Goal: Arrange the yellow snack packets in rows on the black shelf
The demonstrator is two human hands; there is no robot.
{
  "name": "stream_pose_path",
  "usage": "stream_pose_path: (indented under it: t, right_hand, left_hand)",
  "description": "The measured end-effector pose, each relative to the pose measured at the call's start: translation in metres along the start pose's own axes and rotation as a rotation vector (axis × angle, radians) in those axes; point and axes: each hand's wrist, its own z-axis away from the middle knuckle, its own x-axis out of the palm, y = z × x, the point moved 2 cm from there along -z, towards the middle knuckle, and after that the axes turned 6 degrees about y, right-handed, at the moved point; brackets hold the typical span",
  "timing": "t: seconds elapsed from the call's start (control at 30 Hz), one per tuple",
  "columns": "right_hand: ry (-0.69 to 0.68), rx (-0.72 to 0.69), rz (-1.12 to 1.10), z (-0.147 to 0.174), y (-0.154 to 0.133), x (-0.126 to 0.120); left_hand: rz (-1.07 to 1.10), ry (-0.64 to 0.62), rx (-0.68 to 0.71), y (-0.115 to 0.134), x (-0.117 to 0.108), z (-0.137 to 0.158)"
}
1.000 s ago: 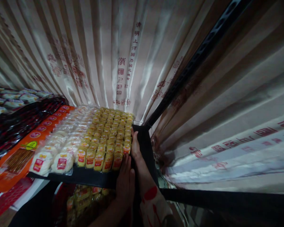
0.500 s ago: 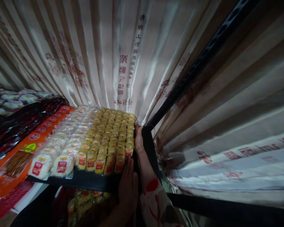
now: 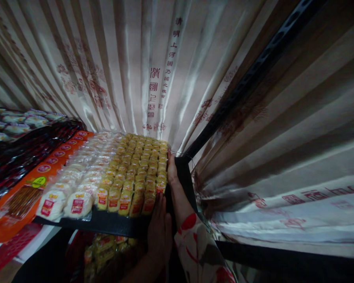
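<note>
Rows of small yellow-wrapped snack packs [image 3: 135, 169] with red labels stand tightly together on a black shelf [image 3: 115, 223]. Along the right side of these rows lies my right hand [image 3: 171, 169], fingers stretched forward against the end packs; its fingertips are partly hidden. At the front right corner, my left hand [image 3: 158, 224] has its fingers straight and together, touching or very near the nearest pack. Neither hand is wrapped around anything. Left of the yellow packs are rows of white round packaged cakes [image 3: 79, 202] in clear wrap.
Orange bags of brown sticks [image 3: 23, 200], dark shiny packets [image 3: 26, 153] and pale packets [image 3: 17, 127] continue leftward. Below the shelf sit more yellow packs [image 3: 103, 251] and a red basket [image 3: 14, 247]. A black metal post [image 3: 238, 88] and printed curtains [image 3: 120, 59] bound the shelf.
The camera view has shifted slightly. Both hands keep almost the same places against the yellow packs, and the rows look unchanged.
</note>
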Motion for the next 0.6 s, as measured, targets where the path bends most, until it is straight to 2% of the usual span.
stream_pose_path:
  t: [0.07,0.17,0.33,0.43,0.53,0.6]
  right_hand:
    - [0.086,-0.058,0.005,0.009,-0.004,-0.006]
    - [0.165,-0.065,0.035,0.04,-0.004,-0.019]
    - [0.188,-0.009,0.113,0.115,0.009,-0.039]
    - [0.178,-0.007,0.131,0.146,0.012,-0.046]
    - [0.213,-0.065,0.176,0.163,0.004,-0.048]
    - [0.255,-0.158,0.236,0.176,-0.004,-0.047]
  left_hand:
    - [0.006,0.004,0.024,0.0,-0.001,0.0]
    - [0.002,0.014,0.054,0.002,-0.003,0.0]
    - [-0.035,0.035,0.1,0.002,-0.004,-0.002]
    - [-0.04,0.06,0.145,0.002,-0.005,-0.003]
    - [-0.058,0.027,0.234,0.006,-0.012,0.002]
    - [-0.074,-0.014,0.284,0.011,-0.023,0.012]
